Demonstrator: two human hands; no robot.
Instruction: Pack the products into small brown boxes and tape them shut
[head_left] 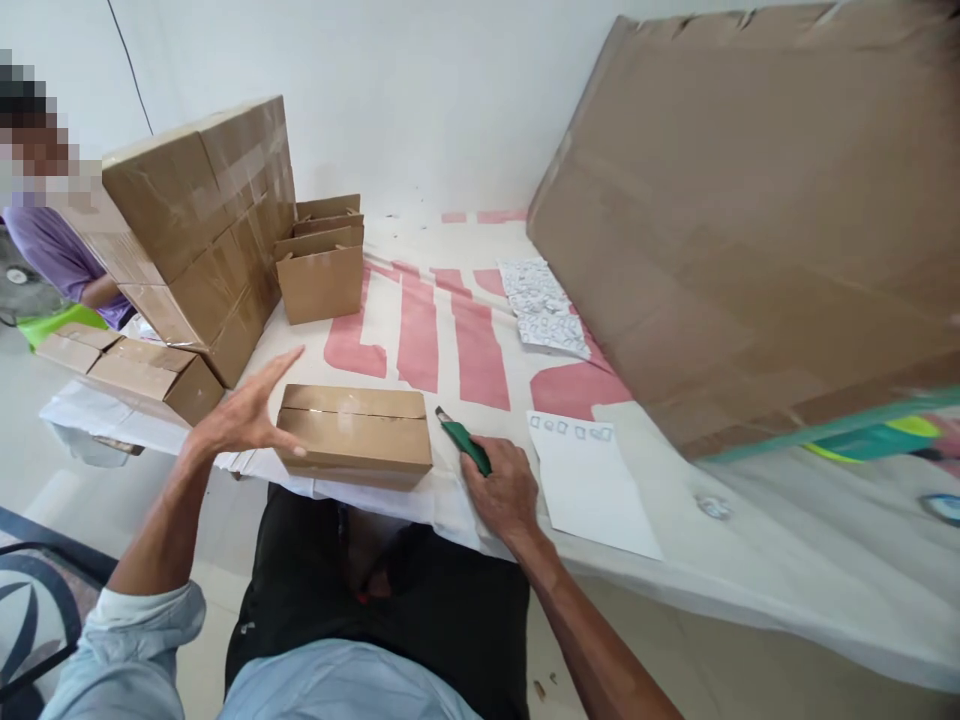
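A closed brown cardboard box point(356, 432) lies at the front edge of the cloth-covered table, with a seam running along its top. At its left end is my left hand point(251, 408), fingers and thumb spread wide; whether the thumb touches the box I cannot tell. My right hand point(504, 487) is wrapped round a green box cutter point(465, 443) just right of the box. The cutter's tip points up and left, apart from the cardboard.
Stacked taped cartons point(217, 215) stand at the left, beside open-topped boxes point(322, 270) and another small box point(154, 372). A huge carton point(757, 220) fills the right. Papers point(589, 485) lie right of my hand. A person in purple point(56, 250) is at far left.
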